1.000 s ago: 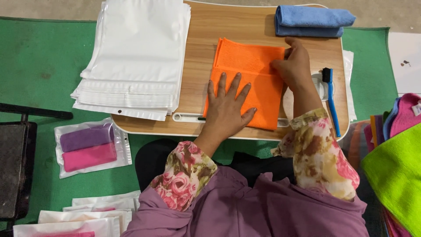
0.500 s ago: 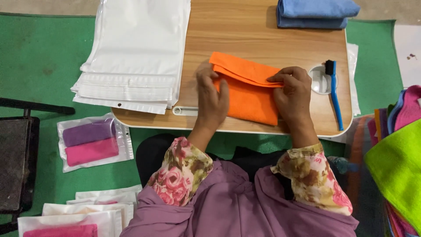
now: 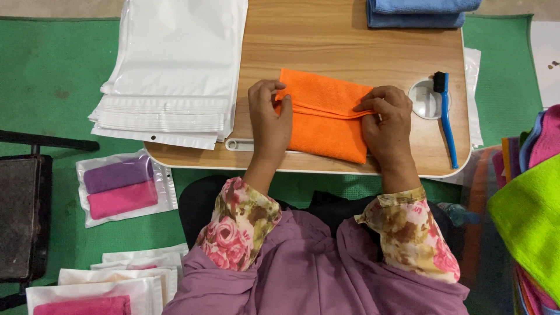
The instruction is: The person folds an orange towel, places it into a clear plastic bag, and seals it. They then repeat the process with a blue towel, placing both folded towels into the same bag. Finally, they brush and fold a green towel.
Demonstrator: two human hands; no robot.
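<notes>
Orange cloth [image 3: 324, 119], folded over on itself, lies in the middle of the wooden desk [image 3: 350, 46], and both hands are on it. The left hand [image 3: 269, 119] pinches the cloth's left edge, fingers [image 3: 274, 93] curled narrow over the doubled layers there. The right hand [image 3: 388, 125] grips the right edge the same way, fingers closed on the top flap where it meets the layer beneath. The upper flap runs as a slanted band across the cloth, its edge not quite square with the lower part.

By the look of it, this is the folding step, with the top layer being drawn down and lined up. The next move, I'd judge, calls for matching those edges evenly and pressing the fold flat, both hands working together so the layers don't slip.

Around the action: a stack of white plastic pouches [image 3: 175, 70] sits at the left of the desk, hanging over its edge. A folded blue cloth [image 3: 417, 11] rests at the far right corner. Just right of the right hand, a blue brush [image 3: 446, 119] lies beside a round recess [image 3: 423, 99] in the desk. On the green mat [image 3: 46, 76], a sealed pouch with purple and pink cloths [image 3: 122, 186] lies to the left.
</notes>
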